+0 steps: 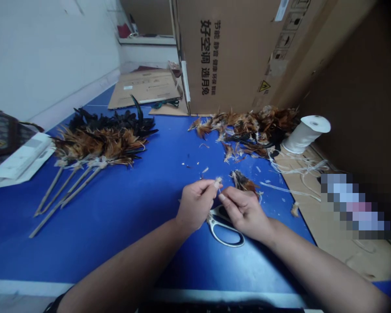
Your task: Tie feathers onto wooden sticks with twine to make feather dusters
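My left hand (195, 206) is closed in a pinch, with a small pale tuft (218, 179) poking out above its thumb and fingertip. Close against it, the fingers of my right hand (247, 213) pinch too, at what looks like a thin white strand; its kind is hard to make out. Beneath both hands lies a pair of scissors (230, 237), its blades mostly hidden by my left hand. Just beyond my right hand rests a small bunch of brown and dark feathers (244, 180).
Feather dusters with sticks (81, 184) lie at the left. A pile of loose feathers (247, 126) sits before a large cardboard box (234, 56). At the right are a spool of white string (306, 134) and a blurred-out object (355, 206). A bag (3, 139) stands far left.
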The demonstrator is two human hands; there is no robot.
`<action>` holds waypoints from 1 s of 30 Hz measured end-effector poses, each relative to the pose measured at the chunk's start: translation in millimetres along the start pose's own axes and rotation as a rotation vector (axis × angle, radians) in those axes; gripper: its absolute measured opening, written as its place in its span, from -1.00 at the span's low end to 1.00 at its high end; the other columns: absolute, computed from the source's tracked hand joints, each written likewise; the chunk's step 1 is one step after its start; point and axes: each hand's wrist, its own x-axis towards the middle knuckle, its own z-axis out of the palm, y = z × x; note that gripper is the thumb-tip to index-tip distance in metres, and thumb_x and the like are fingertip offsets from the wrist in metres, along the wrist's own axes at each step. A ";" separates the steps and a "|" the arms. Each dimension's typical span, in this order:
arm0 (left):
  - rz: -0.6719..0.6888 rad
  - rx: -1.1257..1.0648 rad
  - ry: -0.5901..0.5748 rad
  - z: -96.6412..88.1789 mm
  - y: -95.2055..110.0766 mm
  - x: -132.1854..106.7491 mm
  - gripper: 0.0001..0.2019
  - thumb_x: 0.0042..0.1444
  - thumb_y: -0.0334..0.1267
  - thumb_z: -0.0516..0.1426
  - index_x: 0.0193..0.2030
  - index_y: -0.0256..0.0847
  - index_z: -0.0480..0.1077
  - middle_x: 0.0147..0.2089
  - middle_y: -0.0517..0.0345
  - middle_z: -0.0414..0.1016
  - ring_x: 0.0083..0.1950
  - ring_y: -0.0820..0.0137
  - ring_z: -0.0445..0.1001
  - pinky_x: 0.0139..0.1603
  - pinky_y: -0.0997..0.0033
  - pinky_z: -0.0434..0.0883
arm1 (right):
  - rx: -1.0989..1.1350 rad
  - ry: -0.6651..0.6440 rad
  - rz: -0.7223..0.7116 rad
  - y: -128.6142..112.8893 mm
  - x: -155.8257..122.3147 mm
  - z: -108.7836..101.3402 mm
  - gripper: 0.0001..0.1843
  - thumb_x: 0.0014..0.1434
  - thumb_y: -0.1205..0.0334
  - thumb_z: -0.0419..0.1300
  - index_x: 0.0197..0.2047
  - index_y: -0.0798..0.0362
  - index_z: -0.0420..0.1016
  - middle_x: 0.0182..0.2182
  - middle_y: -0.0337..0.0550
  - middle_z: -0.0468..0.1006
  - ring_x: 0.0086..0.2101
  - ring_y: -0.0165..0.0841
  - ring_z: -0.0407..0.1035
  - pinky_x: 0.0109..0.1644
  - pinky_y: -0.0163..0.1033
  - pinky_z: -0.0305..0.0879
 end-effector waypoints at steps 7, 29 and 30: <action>0.278 0.410 -0.138 -10.7 -1.7 9.4 -0.72 0.35 -0.17 0.15 -0.19 -0.31 0.63 -0.29 0.03 0.58 -0.25 0.37 0.51 -0.15 0.39 0.48 | -0.228 -0.154 -0.069 12.7 -2.5 -6.7 -0.75 0.51 0.33 0.01 -0.29 0.05 0.24 -0.46 -0.28 0.28 -0.44 -0.46 0.16 -0.30 -0.30 0.08; -0.008 0.083 -0.279 -0.8 2.5 -8.8 -0.62 0.32 0.06 0.23 -0.24 -0.29 0.47 -0.42 0.20 0.37 -0.45 0.54 0.26 -0.41 0.53 0.24 | 0.311 0.106 0.340 18.2 -0.5 -19.1 -0.58 0.29 -0.09 0.37 -0.05 0.12 0.72 -0.32 -0.04 0.66 -0.37 -0.34 0.47 -0.27 -0.26 0.38; 0.008 0.084 -0.293 -1.0 3.3 -9.2 -0.62 0.33 0.06 0.23 -0.25 -0.29 0.47 -0.43 0.21 0.35 -0.45 0.53 0.27 -0.41 0.52 0.26 | 0.319 0.118 0.354 18.4 -0.2 -18.9 -0.58 0.27 -0.09 0.39 -0.07 0.12 0.73 -0.34 -0.04 0.66 -0.39 -0.34 0.46 -0.29 -0.26 0.37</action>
